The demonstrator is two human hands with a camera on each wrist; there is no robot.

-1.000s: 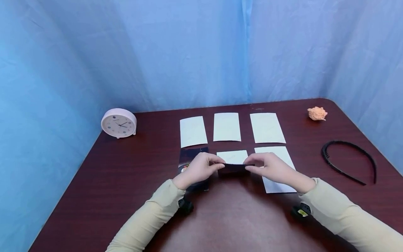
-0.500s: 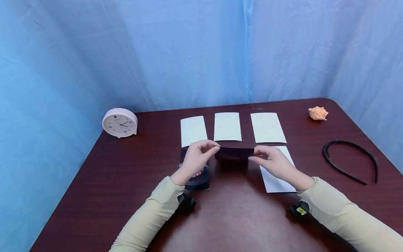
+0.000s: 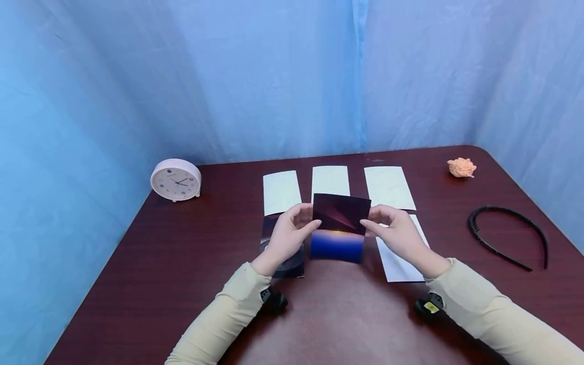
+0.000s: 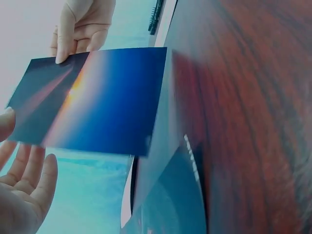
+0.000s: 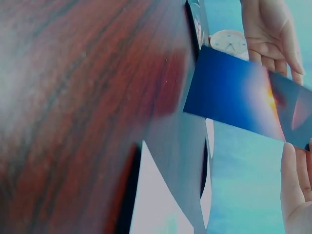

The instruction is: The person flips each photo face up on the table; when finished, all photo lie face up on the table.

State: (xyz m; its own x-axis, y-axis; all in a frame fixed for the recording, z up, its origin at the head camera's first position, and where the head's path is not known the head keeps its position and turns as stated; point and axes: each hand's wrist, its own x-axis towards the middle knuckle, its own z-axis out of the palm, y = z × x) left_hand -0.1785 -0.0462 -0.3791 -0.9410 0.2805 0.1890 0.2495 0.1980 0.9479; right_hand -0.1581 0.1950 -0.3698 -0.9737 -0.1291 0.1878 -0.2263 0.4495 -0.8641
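Between my two hands is a glossy photo card [image 3: 339, 246], dark on its upper part and deep blue below a glowing orange-white line. My left hand [image 3: 290, 234] pinches its left edge with the thumb on the picture side. At the right edge my right hand [image 3: 398, 235] pinches it the same way. Both wrist views show the card [image 4: 122, 100] held up above the table, picture toward me. Under my left hand lies a dark picture card [image 3: 289, 266], partly covered. Beneath my right hand is a white card [image 3: 399, 263].
Three white cards form a back row: left card [image 3: 281, 192], middle card [image 3: 330, 180], right card [image 3: 389, 187]. A round white clock [image 3: 176, 180] stands at the back left. On the right are a black headband [image 3: 506, 235] and a crumpled peach-coloured lump [image 3: 461, 167]. Blue curtains [image 3: 274, 76] surround the table.
Both hands have lifted the middle front card off the table and tilted it up. Its white back showed at first; now its picture side faces me.
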